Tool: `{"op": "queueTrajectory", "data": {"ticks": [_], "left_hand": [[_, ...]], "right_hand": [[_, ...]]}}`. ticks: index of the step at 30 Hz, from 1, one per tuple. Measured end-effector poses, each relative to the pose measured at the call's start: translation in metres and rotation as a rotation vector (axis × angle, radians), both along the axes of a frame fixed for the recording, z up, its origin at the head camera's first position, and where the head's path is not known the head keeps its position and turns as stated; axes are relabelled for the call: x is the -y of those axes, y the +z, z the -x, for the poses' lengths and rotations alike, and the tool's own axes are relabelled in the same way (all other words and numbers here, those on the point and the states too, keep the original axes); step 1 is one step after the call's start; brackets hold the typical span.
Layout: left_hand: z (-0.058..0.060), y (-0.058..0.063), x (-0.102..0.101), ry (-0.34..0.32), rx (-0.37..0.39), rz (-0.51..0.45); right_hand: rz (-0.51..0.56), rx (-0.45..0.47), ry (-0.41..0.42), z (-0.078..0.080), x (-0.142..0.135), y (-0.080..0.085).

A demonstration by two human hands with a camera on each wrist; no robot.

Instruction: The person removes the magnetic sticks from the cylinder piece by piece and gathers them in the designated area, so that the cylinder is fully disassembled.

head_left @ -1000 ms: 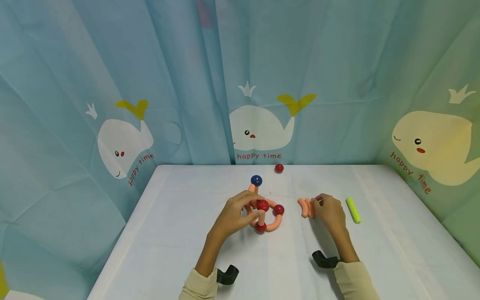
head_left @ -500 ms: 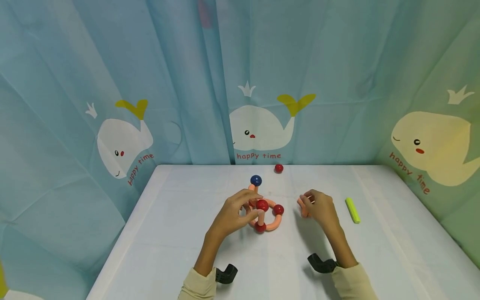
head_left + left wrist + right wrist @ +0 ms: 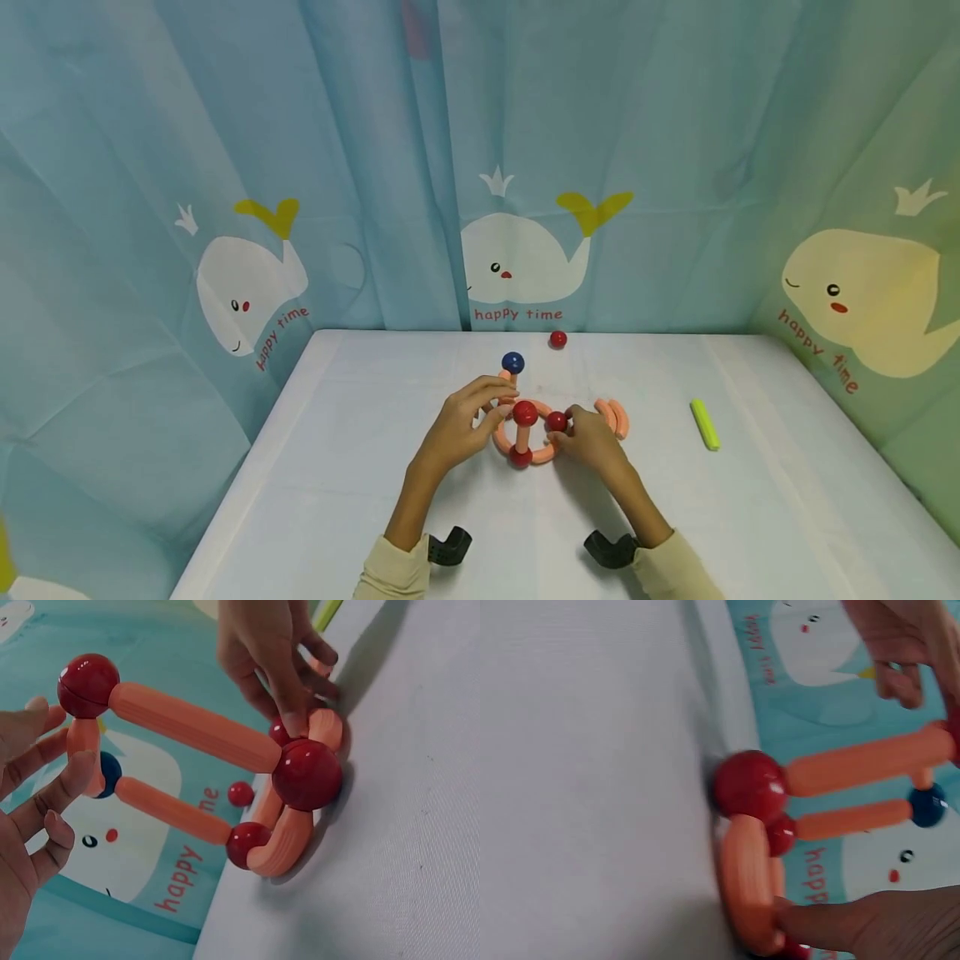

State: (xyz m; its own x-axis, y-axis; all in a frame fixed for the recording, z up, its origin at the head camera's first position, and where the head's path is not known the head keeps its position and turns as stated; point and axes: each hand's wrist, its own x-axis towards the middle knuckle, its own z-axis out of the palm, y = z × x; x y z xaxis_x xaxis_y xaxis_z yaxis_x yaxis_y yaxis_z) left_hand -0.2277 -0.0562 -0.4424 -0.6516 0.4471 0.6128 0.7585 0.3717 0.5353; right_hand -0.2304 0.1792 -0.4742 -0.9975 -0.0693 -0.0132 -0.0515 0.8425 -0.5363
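A toy frame of orange rods and balls stands on the table. Curved orange rods (image 3: pixel 281 844) form its base ring with red balls (image 3: pixel 521 457). Two straight rods (image 3: pixel 195 727) rise to a red top ball (image 3: pixel 525 412) and a blue ball (image 3: pixel 513 362), which a curved rod (image 3: pixel 84 746) joins. My left hand (image 3: pixel 456 427) has loosely bent fingers about that upper curved rod, near the red top ball. My right hand (image 3: pixel 596 443) pinches a curved orange rod (image 3: pixel 321 666) beside the ring's right red ball (image 3: pixel 557 422); the fingers mostly hide it.
Two loose curved orange rods (image 3: pixel 612 418) lie right of the frame. Farther right is a straight lime-green rod (image 3: pixel 705 425). A loose red ball (image 3: pixel 558 340) sits near the back edge of the white table (image 3: pixel 360 500). A blue whale-print curtain (image 3: pixel 390 208) surrounds the table.
The right hand has taken one curved rod from the group and carried it left to the ring's right ball. My left hand has drawn slightly left from the red top ball.
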Motion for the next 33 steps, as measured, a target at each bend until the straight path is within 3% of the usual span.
{"op": "queueTrajectory", "data": {"ticks": [3,8,14,18,22,27,30,33], "left_hand": [[0.001,-0.001,0.001,0.004,-0.013,0.009],[0.001,-0.001,0.001,0.002,-0.023,0.011],[-0.002,0.0,-0.003,-0.016,-0.025,0.008],[-0.003,0.0,-0.008,0.006,-0.022,0.023],[-0.004,-0.001,-0.012,0.02,-0.023,0.038],[-0.004,-0.002,-0.016,0.03,-0.043,0.036],[-0.004,-0.003,-0.018,0.05,-0.066,0.026],[-0.004,-0.005,-0.019,0.062,-0.08,0.021]], "right_hand": [[0.023,-0.055,-0.021,0.003,0.004,-0.004],[0.065,-0.048,-0.045,0.008,0.006,-0.006],[0.052,-0.122,-0.017,0.017,0.002,-0.009],[0.061,-0.19,-0.002,0.023,0.001,-0.012],[0.082,-0.202,0.008,0.025,0.001,-0.012],[0.148,-0.275,0.056,0.021,-0.002,0.003],[0.252,-0.359,0.116,0.018,-0.006,0.018],[0.365,-0.379,0.21,0.014,-0.012,0.03]]}}
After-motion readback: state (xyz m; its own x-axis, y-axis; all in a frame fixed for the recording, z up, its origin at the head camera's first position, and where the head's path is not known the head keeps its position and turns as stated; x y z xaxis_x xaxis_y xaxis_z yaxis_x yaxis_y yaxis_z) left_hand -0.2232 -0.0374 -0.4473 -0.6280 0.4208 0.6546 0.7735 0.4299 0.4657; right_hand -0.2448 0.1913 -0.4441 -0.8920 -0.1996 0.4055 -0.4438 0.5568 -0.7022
